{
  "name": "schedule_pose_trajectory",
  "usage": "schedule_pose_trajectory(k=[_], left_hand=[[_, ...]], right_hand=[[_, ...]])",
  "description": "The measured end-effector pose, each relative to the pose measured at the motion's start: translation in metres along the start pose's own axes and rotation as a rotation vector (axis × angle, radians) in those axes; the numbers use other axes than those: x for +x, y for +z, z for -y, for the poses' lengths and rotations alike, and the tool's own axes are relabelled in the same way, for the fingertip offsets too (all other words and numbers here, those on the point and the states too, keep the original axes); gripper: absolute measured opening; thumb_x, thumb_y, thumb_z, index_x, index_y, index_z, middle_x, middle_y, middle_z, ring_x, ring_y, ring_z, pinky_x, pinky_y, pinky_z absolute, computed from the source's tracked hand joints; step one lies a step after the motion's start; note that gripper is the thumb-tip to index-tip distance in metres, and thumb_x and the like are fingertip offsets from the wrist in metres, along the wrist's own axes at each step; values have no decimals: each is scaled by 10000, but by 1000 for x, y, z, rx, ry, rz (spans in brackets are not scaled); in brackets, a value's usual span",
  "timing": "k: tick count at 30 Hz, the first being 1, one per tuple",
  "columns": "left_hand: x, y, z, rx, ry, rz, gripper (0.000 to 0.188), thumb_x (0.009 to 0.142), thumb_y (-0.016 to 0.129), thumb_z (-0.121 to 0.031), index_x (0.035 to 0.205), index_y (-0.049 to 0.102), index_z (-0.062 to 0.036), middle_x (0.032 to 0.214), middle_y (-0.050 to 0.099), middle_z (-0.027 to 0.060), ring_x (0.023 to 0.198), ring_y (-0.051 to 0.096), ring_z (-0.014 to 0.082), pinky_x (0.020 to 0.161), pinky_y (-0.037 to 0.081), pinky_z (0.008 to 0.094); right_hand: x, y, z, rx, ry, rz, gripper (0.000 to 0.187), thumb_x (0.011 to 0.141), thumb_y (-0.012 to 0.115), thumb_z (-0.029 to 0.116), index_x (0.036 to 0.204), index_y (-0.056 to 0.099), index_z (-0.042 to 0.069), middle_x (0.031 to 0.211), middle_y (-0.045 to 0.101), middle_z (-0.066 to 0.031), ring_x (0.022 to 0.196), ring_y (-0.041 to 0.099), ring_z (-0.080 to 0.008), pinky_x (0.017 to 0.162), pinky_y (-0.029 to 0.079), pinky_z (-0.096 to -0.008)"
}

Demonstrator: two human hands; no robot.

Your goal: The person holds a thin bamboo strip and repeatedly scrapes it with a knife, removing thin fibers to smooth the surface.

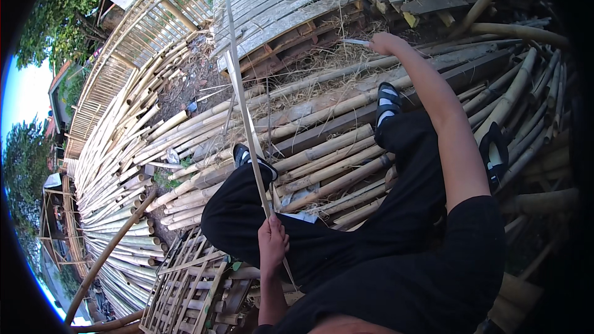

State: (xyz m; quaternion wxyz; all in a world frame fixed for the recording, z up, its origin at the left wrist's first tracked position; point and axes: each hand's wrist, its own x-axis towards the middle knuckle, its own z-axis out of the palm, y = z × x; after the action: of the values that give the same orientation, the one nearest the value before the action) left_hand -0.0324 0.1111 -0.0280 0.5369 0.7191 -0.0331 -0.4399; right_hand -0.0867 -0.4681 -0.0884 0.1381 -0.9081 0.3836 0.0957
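My left hand [273,244] is closed around a long, thin bamboo strip [245,117] in front of my black trousers. The strip rises up and away past the edge of the wooden platform, and a pale split piece runs close beside it. Below the fist a thin end sticks out toward my lap. Stretched out to the far right, my right hand [385,44] grips a knife [356,42] whose narrow, light blade points left, apart from the strip. The handle is hidden in the fist.
Bamboo poles [334,148] lie under and between my sandalled feet, with more stacked at the left [117,210]. A weathered plank platform [284,18] stands ahead, loose shavings beside it. A bamboo fence [142,31] runs behind. A slatted bamboo frame [185,291] is near my left arm.
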Motion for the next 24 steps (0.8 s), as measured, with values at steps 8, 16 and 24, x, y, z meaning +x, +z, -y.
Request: schedule_pose_trajectory(k=[8, 16, 24], left_hand=[[7, 8, 23, 14, -234, 210, 321, 1021, 389, -352, 789, 412, -131, 536, 258, -85, 390, 243, 21, 355, 190, 201], [24, 16, -7, -51, 72, 133, 335, 1026, 382, -341, 790, 427, -108, 545, 285, -74, 384, 251, 17, 339, 200, 197], [39, 48, -78, -211, 241, 294, 296, 1031, 364, -305, 838, 436, -92, 565, 263, -72, 388, 230, 20, 331, 186, 192]], right_hand=[[-48, -20, 39, -114, -45, 136, 489, 938, 481, 424, 1085, 649, -12, 1107, 643, -207, 1033, 613, -354, 886, 480, -448], [-112, -55, 97, 86, -172, -119, 512, 944, 459, 448, 922, 655, -24, 938, 669, -194, 928, 632, -362, 817, 489, -448], [-146, -47, 162, 944, -238, -164, 441, 922, 546, 470, 835, 591, 40, 577, 468, -18, 497, 467, -126, 488, 368, -297]])
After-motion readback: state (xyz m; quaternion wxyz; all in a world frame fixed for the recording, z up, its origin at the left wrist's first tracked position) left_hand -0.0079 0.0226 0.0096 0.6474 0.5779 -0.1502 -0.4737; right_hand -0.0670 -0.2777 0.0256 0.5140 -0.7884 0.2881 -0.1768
